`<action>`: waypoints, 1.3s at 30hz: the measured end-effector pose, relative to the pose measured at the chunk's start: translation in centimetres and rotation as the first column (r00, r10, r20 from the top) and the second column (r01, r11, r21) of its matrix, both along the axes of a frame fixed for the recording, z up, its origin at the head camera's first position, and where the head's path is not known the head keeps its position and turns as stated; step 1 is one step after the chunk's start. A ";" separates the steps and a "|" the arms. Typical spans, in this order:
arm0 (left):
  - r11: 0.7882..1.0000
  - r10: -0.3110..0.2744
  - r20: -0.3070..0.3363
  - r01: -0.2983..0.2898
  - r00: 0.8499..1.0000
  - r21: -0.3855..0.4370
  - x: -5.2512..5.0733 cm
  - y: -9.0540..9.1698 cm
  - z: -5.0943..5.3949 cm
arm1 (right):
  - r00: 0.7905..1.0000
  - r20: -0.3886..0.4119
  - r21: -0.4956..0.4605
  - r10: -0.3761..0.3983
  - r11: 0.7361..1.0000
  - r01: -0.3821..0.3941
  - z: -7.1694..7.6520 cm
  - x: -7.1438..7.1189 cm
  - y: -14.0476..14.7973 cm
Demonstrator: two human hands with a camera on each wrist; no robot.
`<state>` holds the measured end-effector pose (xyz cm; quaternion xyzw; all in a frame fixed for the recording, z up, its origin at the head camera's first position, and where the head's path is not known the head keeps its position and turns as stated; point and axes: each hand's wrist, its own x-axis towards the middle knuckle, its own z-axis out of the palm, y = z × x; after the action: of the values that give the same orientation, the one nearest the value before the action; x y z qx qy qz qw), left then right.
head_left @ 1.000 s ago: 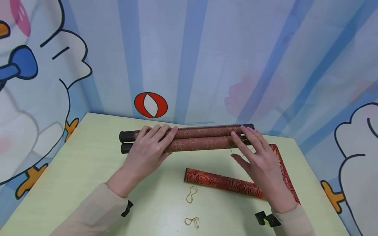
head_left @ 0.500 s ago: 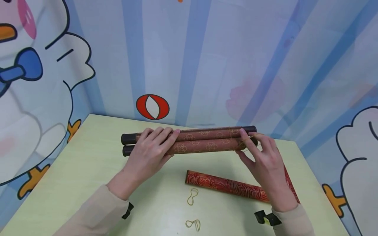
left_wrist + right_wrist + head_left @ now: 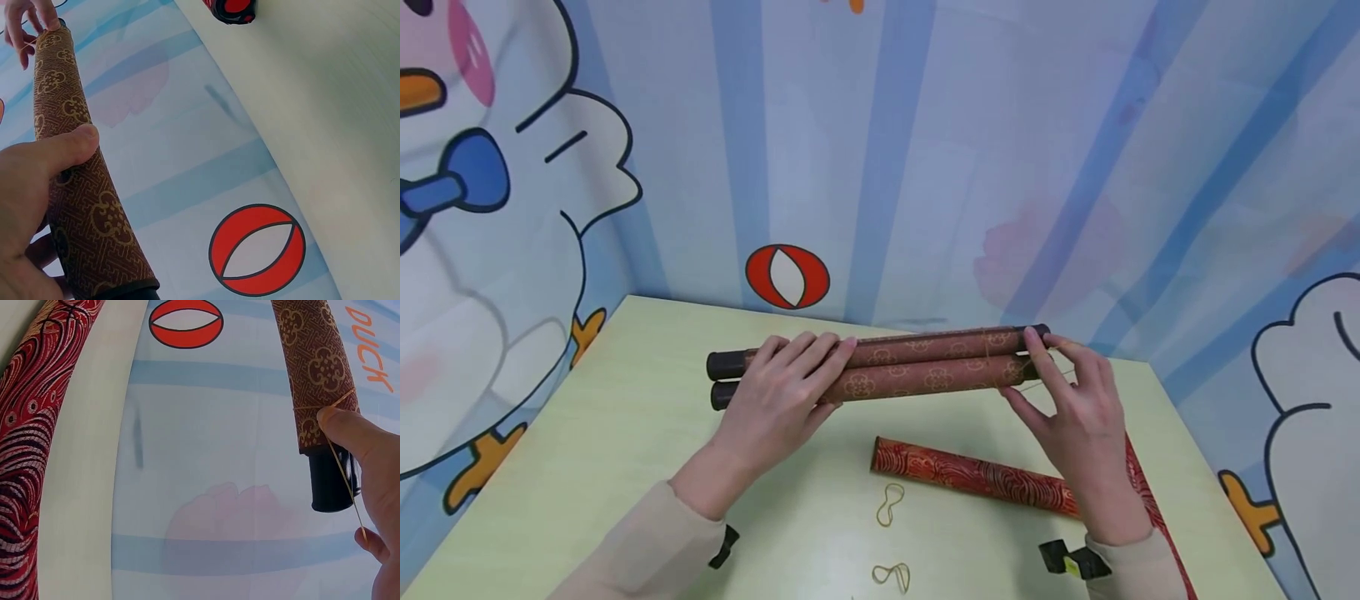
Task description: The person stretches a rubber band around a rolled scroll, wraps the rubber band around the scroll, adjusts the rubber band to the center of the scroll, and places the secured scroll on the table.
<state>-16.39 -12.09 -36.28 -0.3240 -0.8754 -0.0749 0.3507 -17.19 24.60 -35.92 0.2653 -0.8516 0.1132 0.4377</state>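
Observation:
Two rolled scrolls in brown brocade with gold flowers and black end knobs lie side by side above the table, the upper scroll (image 3: 917, 347) and the lower scroll (image 3: 917, 382). My left hand (image 3: 775, 396) grips both near their left ends; in the left wrist view its thumb presses on the brocade. At the right ends, my right hand (image 3: 1078, 408) holds a thin yellow rubber band (image 3: 340, 467). The band is looped round the brocade and stretched past a black knob to a finger. The thumb rests on the brocade there. Far-side fingers are partly hidden.
A red patterned scroll (image 3: 977, 475) lies on the pale table (image 3: 655, 400), running under my right forearm. Another red scroll (image 3: 1146, 483) lies slanted at the right, partly covered. Two loose rubber bands, one farther (image 3: 889, 504) and one nearer (image 3: 892, 575), lie in front. A cartoon-printed curtain (image 3: 925, 167) stands behind.
My right hand has shifted right to the scrolls' end knobs, drawing the rubber band out past them. The left hand keeps its grip; the view has tilted slightly.

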 end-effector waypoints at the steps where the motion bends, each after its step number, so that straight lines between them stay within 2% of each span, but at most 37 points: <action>1: 1.000 0.000 0.006 0.000 1.000 0.001 0.1 0.0 0.0 | 1.000 0.004 -0.010 0.001 1.000 -0.001 0.0 0.0 0.0; 7: 1.000 -0.004 0.031 0.004 1.000 0.008 0.2 -0.2 -0.1 | 1.000 0.004 -0.075 0.016 0.997 -0.016 -0.3 0.0 0.2; 16: 1.000 -0.018 0.024 0.018 1.000 0.003 0.3 -0.3 -0.1 | 0.996 0.030 -0.116 0.083 0.990 -0.079 -0.1 -0.2 0.8; 26: 1.000 -0.016 0.050 0.016 0.999 0.000 0.3 -0.2 0.0 | 0.993 0.078 -0.044 0.086 0.996 -0.083 0.5 -0.3 1.6; 39: 1.000 -0.026 0.075 0.026 0.997 -0.001 0.5 -0.5 0.2 | 0.986 0.116 -0.002 0.120 0.993 -0.120 0.8 -0.8 2.2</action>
<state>-15.90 -12.56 -36.09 -0.3329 -0.8837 -0.0905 0.3164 -18.03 26.76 -35.14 0.3102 -0.8582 0.1526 0.3795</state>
